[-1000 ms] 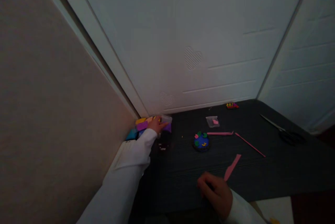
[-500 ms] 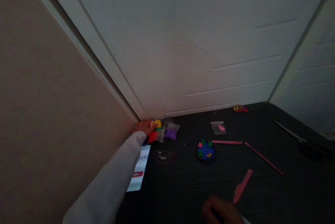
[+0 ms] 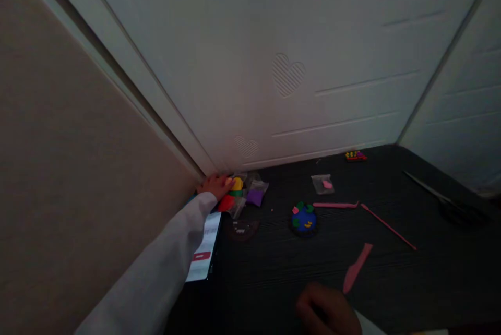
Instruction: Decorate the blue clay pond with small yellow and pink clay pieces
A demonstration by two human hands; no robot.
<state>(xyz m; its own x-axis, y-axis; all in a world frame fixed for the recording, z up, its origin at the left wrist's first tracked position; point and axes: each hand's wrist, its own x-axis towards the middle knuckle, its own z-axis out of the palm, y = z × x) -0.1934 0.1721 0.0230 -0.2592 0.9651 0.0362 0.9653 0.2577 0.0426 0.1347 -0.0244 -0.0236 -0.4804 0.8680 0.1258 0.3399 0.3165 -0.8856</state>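
Nearest, the right hand (image 3: 331, 310) is resting low over the dark desk (image 3: 266, 272), its fingers curling; I cannot tell whether its grip is closing on anything. Just beyond it, a pink knife-shaped tool (image 3: 357, 268) is lying aslant. To the left, a device with a lit screen (image 3: 205, 251) is showing partly from under the white left sleeve (image 3: 156, 267).

Farther in, a dark half-round piece (image 3: 243, 229) is lying beside a round blue-topped piece (image 3: 304, 218), which is carrying green, pink and yellow bits. A thin pink rod (image 3: 389, 227) is slanting to the right, near the tip of a pink bent-tip tool (image 3: 335, 205). Scissors (image 3: 448, 202) are lying well apart at the right.

At the far left corner, the left hand (image 3: 213, 187) is spreading over the packets, its grip open. A red packet (image 3: 226, 203) is lying just below the fingers, a yellow packet (image 3: 237, 184) beside them, and a purple packet (image 3: 255, 198) farther right. Beyond, a clear bag (image 3: 319, 183) is holding something pink, and a small multicoloured piece (image 3: 355, 156) is sitting near the white panel (image 3: 219, 63), which is bearing 2 striped hearts.
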